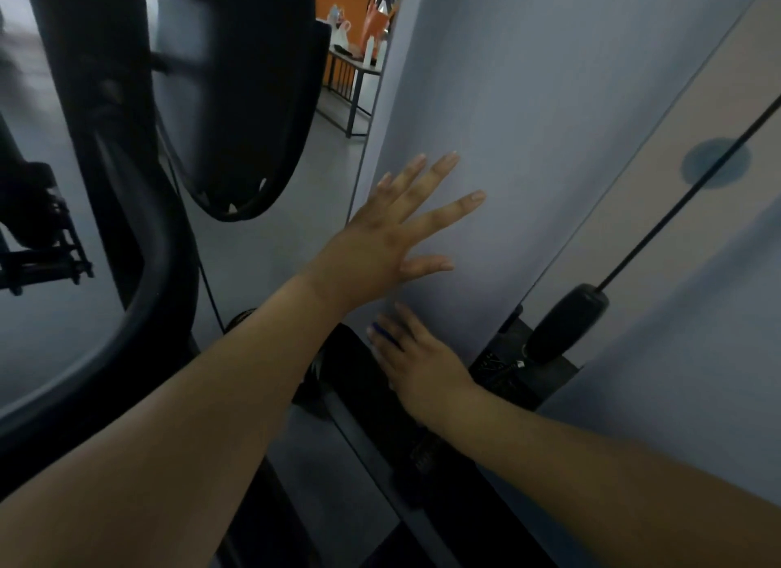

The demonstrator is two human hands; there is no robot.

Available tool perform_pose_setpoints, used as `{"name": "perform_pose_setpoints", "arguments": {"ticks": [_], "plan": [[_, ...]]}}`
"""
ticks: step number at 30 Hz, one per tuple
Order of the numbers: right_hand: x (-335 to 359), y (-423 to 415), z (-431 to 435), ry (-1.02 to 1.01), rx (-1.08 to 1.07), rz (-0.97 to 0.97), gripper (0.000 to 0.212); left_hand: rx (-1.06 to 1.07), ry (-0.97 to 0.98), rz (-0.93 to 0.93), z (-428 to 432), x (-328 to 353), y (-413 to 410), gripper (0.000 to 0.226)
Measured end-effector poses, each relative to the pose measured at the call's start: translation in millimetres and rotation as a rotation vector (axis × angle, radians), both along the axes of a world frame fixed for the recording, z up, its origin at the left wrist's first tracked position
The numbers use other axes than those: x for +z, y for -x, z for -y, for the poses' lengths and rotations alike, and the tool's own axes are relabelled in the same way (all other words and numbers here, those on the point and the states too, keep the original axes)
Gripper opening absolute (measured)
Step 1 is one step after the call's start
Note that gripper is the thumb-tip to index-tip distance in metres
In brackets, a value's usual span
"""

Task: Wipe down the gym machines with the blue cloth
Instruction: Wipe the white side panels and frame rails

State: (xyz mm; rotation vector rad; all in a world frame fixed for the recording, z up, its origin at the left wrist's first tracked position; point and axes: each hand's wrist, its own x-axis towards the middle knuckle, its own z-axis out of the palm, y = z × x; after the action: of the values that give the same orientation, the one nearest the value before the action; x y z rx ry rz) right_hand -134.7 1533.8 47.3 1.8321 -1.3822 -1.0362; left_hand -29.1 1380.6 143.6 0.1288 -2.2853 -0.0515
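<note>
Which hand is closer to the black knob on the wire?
The right hand. It lies just left of the black knob, a little lower. The left hand is spread flat on the grey panel, higher up and farther left.

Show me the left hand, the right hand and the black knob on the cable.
left hand (393,240): head view, back of the hand.
right hand (424,366): head view, back of the hand.
black knob (568,326): head view, middle of its rounded body.

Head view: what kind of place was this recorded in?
Most likely a gym. A curved black machine frame stands on the left with a black oval pad beside it, and on the right a thin cable runs down to a black stopper.
</note>
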Motion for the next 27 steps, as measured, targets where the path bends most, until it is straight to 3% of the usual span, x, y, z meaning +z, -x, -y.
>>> {"name": "perform_pose_setpoints", "arguments": {"ticks": [3,9,15,17,20,21,25,27], "plan": [[-13.6,-8.6,-4.3,-0.223,-0.1,0.006,0.061,0.017,0.009,0.016,4.7,-7.2,0.3,0.078],[-10.0,-10.3,29.7,0.068,-0.125,0.104,0.061,-0.034,-0.022,0.034,10.2,-12.9,-0.2,0.079],[-67.9,-20.7,19.2,-0.292,-0.056,-0.1,0.061,-0.046,-0.041,0.038,12.3,-16.0,-0.3,0.077],[-72.8,-15.3,36.6,-0.238,-0.05,-0.142,0.059,-0.046,-0.049,0.045,12.1,-16.9,-1.1,0.077],[-58.5,-14.0,60.9,0.072,-0.157,0.017,0.056,-0.044,-0.041,0.051,12.3,-15.5,-1.4,0.078],[-59.5,-14.5,63.7,0.06,-0.205,0.055,0.057,-0.044,-0.039,0.055,12.3,-15.5,-1.6,0.078],[-101.0,-24.8,30.9,-0.317,-0.176,-0.115,0.07,-0.027,-0.03,0.073,14.6,-26.6,-4.8,0.079],[-108.6,-22.9,26.9,-0.344,-0.182,-0.138,0.071,-0.025,-0.032,0.076,15.9,-34.5,-7.4,0.079]]}}
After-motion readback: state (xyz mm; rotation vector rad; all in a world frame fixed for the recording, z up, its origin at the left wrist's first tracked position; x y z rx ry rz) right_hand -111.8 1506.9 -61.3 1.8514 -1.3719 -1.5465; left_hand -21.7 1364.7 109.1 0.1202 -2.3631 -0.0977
